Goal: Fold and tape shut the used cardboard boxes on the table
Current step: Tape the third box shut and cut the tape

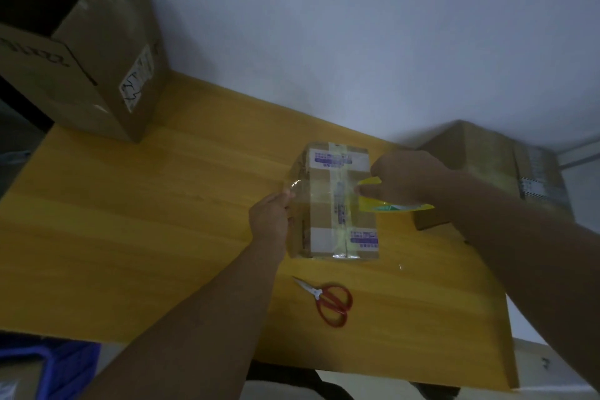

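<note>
Head view: small box (pixel 337 204) between both hands, on the counter (pixel 162 221).
The box looks light and stiff-walled and would likely slide, so it is best steadied at its side edges. Left hand (pixel 269 221), arm reaching forward, pinches the free end of the clear tape strip (pixel 293 187) at the box's left edge. Right hand (pixel 406 182), over the right edge, grips the yellow tape roll (pixel 389 206). The strip looks thin and clingy. Scissors (pixel 328 300) lie nearer the body than either hand.
</note>
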